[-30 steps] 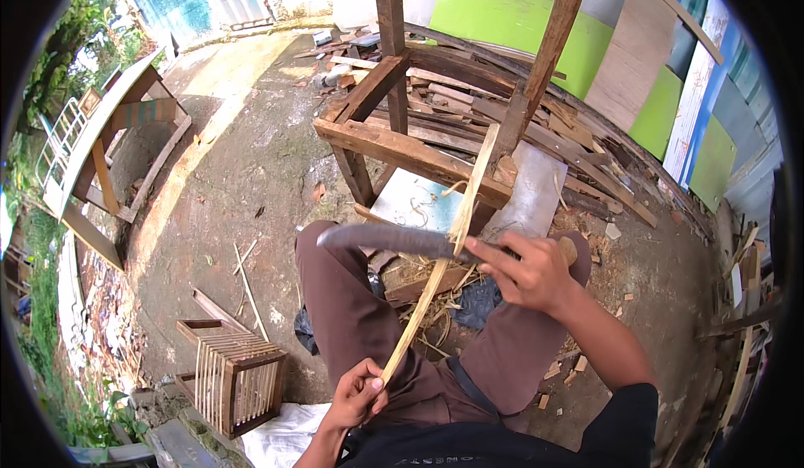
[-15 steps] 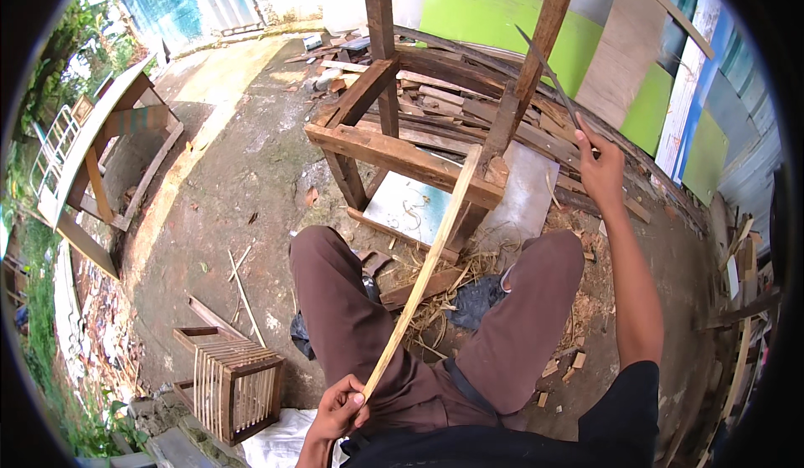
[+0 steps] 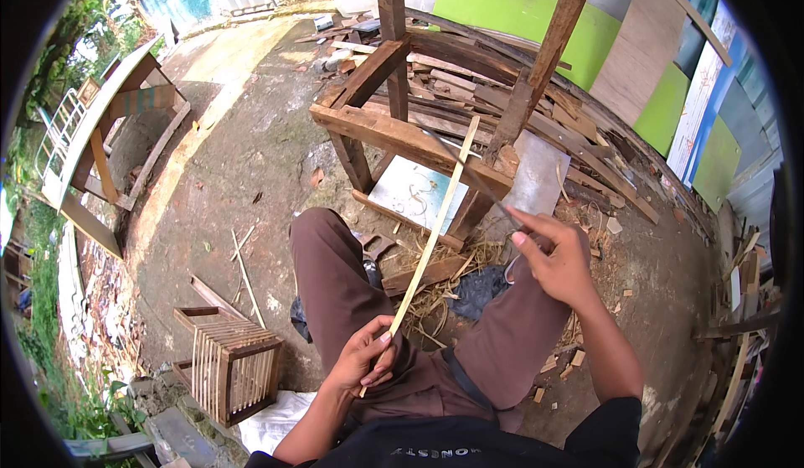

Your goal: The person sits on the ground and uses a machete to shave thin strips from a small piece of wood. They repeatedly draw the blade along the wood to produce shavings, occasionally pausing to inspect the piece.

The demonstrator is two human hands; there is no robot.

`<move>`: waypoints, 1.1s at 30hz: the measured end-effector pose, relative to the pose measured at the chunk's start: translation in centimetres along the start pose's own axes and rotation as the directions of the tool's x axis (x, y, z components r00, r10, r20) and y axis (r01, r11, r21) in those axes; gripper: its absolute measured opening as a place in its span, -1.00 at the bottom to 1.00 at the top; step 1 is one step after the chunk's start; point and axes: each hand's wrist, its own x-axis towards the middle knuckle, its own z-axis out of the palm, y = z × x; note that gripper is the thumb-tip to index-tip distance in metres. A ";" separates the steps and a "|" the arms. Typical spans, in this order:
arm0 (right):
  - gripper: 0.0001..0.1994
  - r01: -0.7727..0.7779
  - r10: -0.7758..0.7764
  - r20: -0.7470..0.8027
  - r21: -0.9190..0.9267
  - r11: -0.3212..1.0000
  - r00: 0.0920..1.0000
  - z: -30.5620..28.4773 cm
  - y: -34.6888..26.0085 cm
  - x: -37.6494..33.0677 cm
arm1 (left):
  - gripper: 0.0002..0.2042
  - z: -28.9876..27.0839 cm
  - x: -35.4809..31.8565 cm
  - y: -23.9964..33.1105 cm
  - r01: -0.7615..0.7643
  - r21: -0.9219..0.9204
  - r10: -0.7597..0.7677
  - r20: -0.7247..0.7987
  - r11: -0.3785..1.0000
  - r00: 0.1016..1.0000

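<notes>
A long, flat, pale bamboo strip (image 3: 433, 246) slants up and away from my lap. Its near end is gripped in my left hand (image 3: 366, 356), and its far end rests against or passes just in front of the front rail of a rough wooden frame (image 3: 410, 143). My right hand (image 3: 553, 258) is closed around a knife with a long, thin, dark blade (image 3: 481, 185), forefinger stretched along it. The blade points up and left and crosses the strip near its far end; whether it touches cannot be made out. The knife's handle is hidden in my palm.
Thin shavings (image 3: 435, 309) lie between my feet. A small slatted wooden cage (image 3: 230, 367) stands at lower left, near loose sticks (image 3: 244, 275). Scrap boards (image 3: 578, 124) are piled behind the frame. A wooden table (image 3: 105, 124) stands tilted-looking at far left.
My right hand has come down and left, bringing the knife from beside the frame's post to across the strip. My left hand has moved slightly up and right, drawing the strip's far end nearer.
</notes>
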 end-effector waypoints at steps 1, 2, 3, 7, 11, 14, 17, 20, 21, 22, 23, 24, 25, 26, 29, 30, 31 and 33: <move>-0.64 0.048 -0.047 0.020 -0.034 0.998 0.999 0.4 0.2 -0.4 | -0.79 0.2 0.3 0.1 0.006 -0.007 -0.006 0.011 1.000 1.000; -0.63 0.092 -0.090 0.044 -0.064 0.994 0.995 1.0 0.4 -0.9 | -0.79 0.2 0.4 0.0 0.015 -0.015 -0.015 0.016 1.000 1.000; -0.63 0.137 -0.131 0.070 -0.093 0.986 0.989 1.4 0.5 -1.4 | -0.79 0.1 0.6 0.0 0.004 0.004 -0.004 0.026 1.000 1.000; -0.65 0.133 -0.110 0.165 -0.137 0.982 0.980 3.1 0.1 -2.9 | -0.78 0.0 1.1 -0.3 -0.027 0.068 0.024 0.038 0.997 0.999; -0.65 0.230 -0.177 0.217 -0.249 0.941 0.960 4.2 0.6 -3.3 | -0.74 0.3 1.5 -0.4 -0.032 0.129 0.030 0.018 0.991 0.999; -0.63 0.268 -0.201 0.250 -0.270 0.925 0.947 5.1 0.3 -3.2 | -0.70 0.9 1.5 -0.2 -0.022 0.191 0.024 -0.007 0.981 1.000; -0.61 0.310 -0.239 0.269 -0.262 0.914 0.933 6.5 0.7 -3.5 | -0.69 1.4 1.6 -0.2 -0.010 0.257 0.023 -0.050 0.966 0.999; -0.58 0.353 -0.272 0.290 -0.279 0.893 0.917 8.1 0.9 -4.6 | -0.68 0.8 1.9 -0.9 -0.045 0.359 0.080 -0.084 0.932 0.993; -0.56 0.430 -0.348 0.287 -0.309 0.849 0.893 8.5 0.9 -5.0 | -0.68 0.8 1.9 -0.9 -0.056 0.374 0.089 -0.072 0.926 0.993; -0.56 0.464 -0.379 0.292 -0.325 0.824 0.878 8.4 0.9 -4.9 | -0.68 0.8 1.9 -0.9 -0.067 0.388 0.098 -0.059 0.919 0.993; -0.55 0.498 -0.412 0.297 -0.333 0.801 0.861 8.4 0.9 -4.7 | -0.67 0.7 1.7 -0.8 -0.076 0.406 0.107 -0.054 0.911 0.993; -0.54 0.530 -0.444 0.301 -0.341 0.776 0.844 8.2 1.0 -4.4 | -0.67 0.7 1.6 -0.8 -0.081 0.421 0.115 -0.056 0.903 0.992; -0.54 0.521 -0.424 0.326 -0.325 0.789 0.845 7.7 1.2 -3.7 | -0.67 0.7 1.7 -0.7 -0.085 0.436 0.122 -0.058 0.896 0.991; -0.54 0.521 -0.427 0.315 -0.343 0.782 0.848 7.7 1.2 -3.5 | -0.68 0.8 1.8 -0.6 -0.091 0.450 0.129 -0.055 0.889 0.990; -0.53 0.503 -0.417 0.287 -0.379 0.777 0.862 8.1 1.6 -3.3 | -0.69 0.9 2.6 -0.7 -0.142 0.441 0.182 -0.048 0.886 0.982; -0.53 0.517 -0.436 0.285 -0.361 0.776 0.853 8.4 1.4 -3.4 | -0.70 0.9 2.7 -0.8 -0.142 0.425 0.182 -0.055 0.894 0.982; -0.54 0.532 -0.455 0.283 -0.342 0.775 0.844 8.8 1.1 -3.6 | -0.70 1.0 2.8 -0.9 -0.141 0.408 0.182 -0.062 0.902 0.981; -0.54 0.574 -0.476 0.341 -0.300 0.762 0.811 9.2 0.7 -4.4 | -0.71 1.0 2.7 -0.9 -0.141 0.400 0.182 -0.067 0.906 0.981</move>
